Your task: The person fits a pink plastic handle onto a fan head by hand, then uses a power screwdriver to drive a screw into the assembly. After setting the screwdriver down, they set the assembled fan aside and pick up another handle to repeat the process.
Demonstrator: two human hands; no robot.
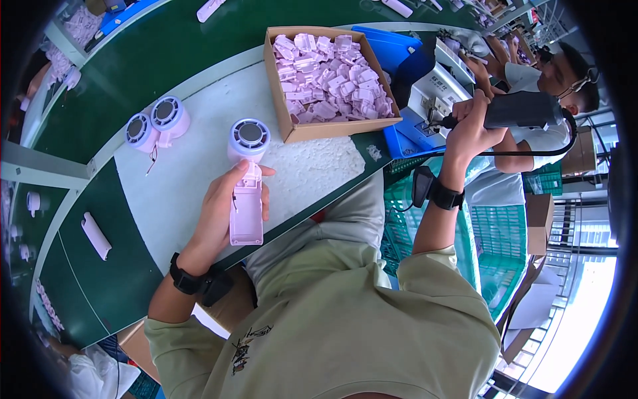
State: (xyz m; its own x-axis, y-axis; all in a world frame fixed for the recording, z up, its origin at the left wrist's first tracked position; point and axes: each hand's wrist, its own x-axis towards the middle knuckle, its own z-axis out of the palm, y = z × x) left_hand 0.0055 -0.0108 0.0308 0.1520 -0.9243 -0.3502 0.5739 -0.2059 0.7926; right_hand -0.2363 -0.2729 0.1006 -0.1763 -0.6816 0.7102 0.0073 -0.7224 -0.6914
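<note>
My left hand (218,199) is closed around the open handle of a pale pink handheld fan (246,211). Its round head with a dark grille points away from me, and a short dark wire shows inside the handle. Up at the right, my right hand (469,130) grips a black corded electric screwdriver (522,110). The tool lies nearly level, its tip over a light-coloured screw feeder (435,90); whether they touch I cannot tell. Two more fan heads (167,114) lie on the white mat, a thin wire hanging from one.
A cardboard box (282,86) of small pink plastic parts stands on the white mat (179,193). Behind it is a blue bin (392,50). A pink handle shell (96,236) lies on the green table at left. Green crates (498,246) stand at right, near another person (551,80).
</note>
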